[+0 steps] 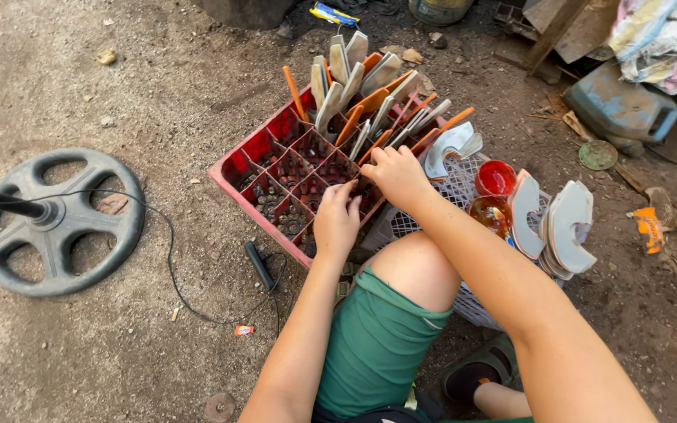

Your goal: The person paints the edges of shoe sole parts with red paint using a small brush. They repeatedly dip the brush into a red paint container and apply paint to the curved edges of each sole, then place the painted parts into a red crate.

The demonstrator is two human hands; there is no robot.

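Reaching into red crate (237, 168): left hand (336, 222) fingers pinched, possibly on small part; right hand (396, 174) curled closed beside orange-handled tools (375, 102); keep grip light, avoid snagging dividers.

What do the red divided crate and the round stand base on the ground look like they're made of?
Red crate: moulded plastic by its thin grid walls, glossy under the dirt. Round spoked base: dull dark grey, probably cast metal or hard plastic; the look leaves it open.
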